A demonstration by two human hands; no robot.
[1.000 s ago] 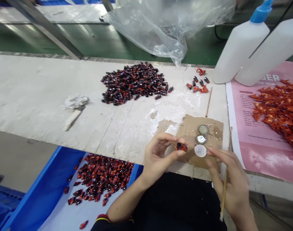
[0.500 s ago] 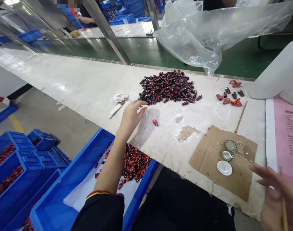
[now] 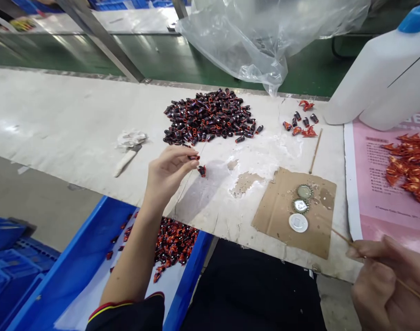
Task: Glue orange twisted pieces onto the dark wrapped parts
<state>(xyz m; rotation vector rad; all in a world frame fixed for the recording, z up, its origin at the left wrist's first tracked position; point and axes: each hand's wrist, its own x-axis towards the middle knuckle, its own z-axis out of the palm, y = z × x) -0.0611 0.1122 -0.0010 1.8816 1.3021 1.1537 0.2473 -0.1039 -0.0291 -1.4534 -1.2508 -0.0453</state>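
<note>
My left hand (image 3: 170, 172) pinches a small black-and-red plastic piece (image 3: 193, 157) between thumb and fingers, just in front of the pile of similar black pieces (image 3: 213, 115). Close by its thumb, a loose black-and-orange piece (image 3: 202, 171) rests on the white table (image 3: 223, 202). My right hand (image 3: 385, 276), at the lower right, grips a thin wooden stick (image 3: 341, 236) whose tip points toward a piece of cardboard (image 3: 275, 216). On that cardboard sit two bottle caps (image 3: 301, 205) and a white round disc (image 3: 298, 223).
White plastic bottles (image 3: 375, 73) stand at right, beside red-orange parts (image 3: 411, 170) on a pink sheet (image 3: 371, 174). Another stick (image 3: 316, 151) lies behind the cardboard. A knife-like tool (image 3: 127, 161) lies left of the pile. Below is a blue bin (image 3: 71, 262) of finished-looking pieces.
My left hand has drawn back from the pile's edge with a piece in its fingers. My right hand has turned the stick toward the cardboard. The view has shifted right.
</note>
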